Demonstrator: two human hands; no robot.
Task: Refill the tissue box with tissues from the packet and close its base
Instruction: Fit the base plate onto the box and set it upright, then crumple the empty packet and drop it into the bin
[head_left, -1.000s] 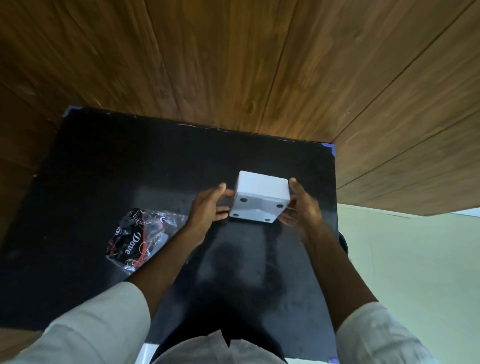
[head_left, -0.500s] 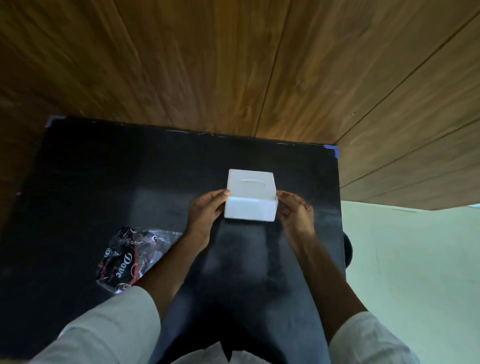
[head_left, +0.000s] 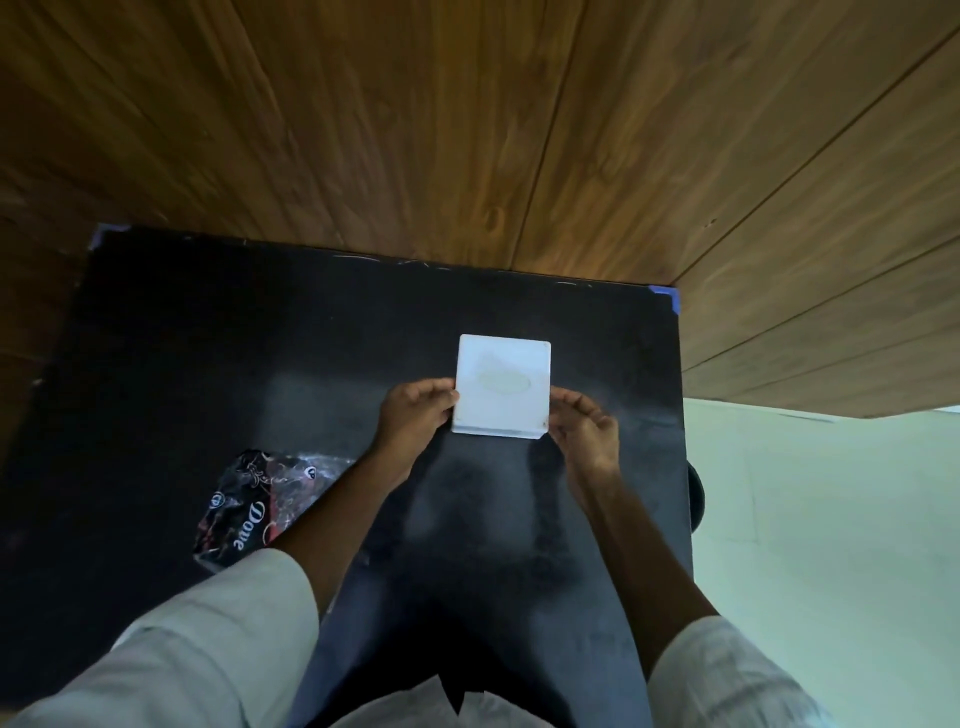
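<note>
**Tissue box upright between two hands**

While it rests on the black table, the white tissue box shows its top face with the oval opening upward, standing toward the far right part of the surface. Both hands grip its near corners — the left hand pinches the left edge with fingers curled against the side, and the right hand presses the right near corner the same way. Pale sleeves cover both forearms' upper parts. Well apart to the left, beside the left forearm, lies the crumpled tissue packet — dark, glossy, flattened. Wooden panelling rises behind the table.
</note>
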